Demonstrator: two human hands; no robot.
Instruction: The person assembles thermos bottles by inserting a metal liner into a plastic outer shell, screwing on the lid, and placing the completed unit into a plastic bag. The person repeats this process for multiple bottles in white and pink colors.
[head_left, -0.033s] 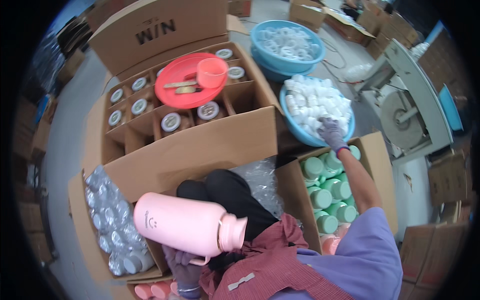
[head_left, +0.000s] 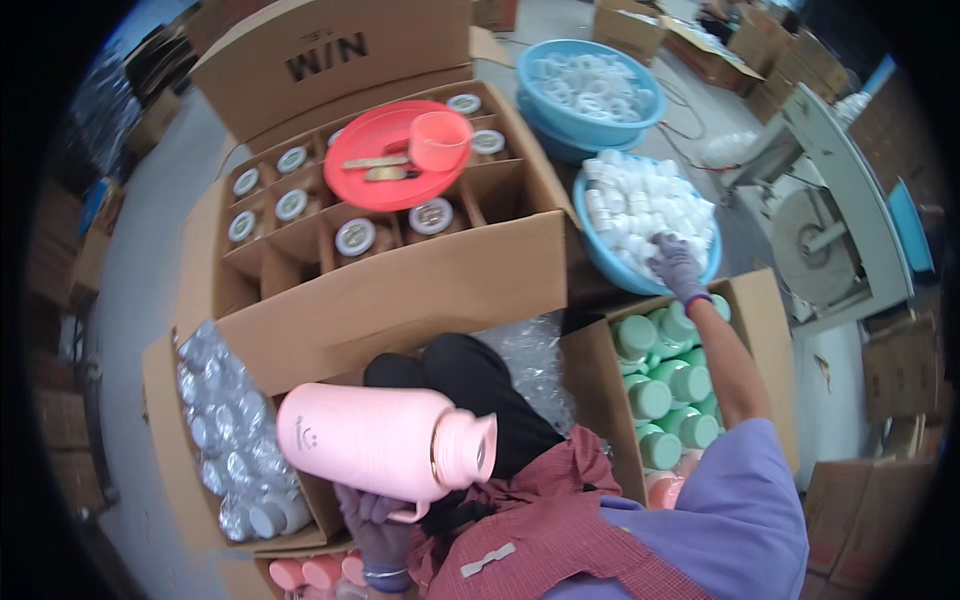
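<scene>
A pink insulated bottle (head_left: 365, 435) lies tilted across my lap, its uncapped neck toward the right. My left hand (head_left: 378, 525), in a grey-purple glove, is closed at its underside by the pink handle; the bottle hides part of the fingers. Out to the far right, my gloved right hand (head_left: 677, 266) reaches among white plastic cap-like pieces (head_left: 630, 205) heaped in a blue basin (head_left: 592, 245). Its fingers are apart, touching the pieces, and no piece shows clearly gripped.
A divided carton (head_left: 430, 265) of bottles stands ahead, a red tray (head_left: 350, 190) with a cup resting on top. Mint-green bottles (head_left: 665, 385) fill the right box. Plastic-wrapped items (head_left: 225, 430) sit left. Another basin (head_left: 590, 90) holds translucent rings. A grey machine (head_left: 860, 230) stands right.
The whole view has shifted slightly, with the surroundings sliding right in the picture. The pink bottle's mouth has turned a little more toward view. Both hands keep nearly the same places.
</scene>
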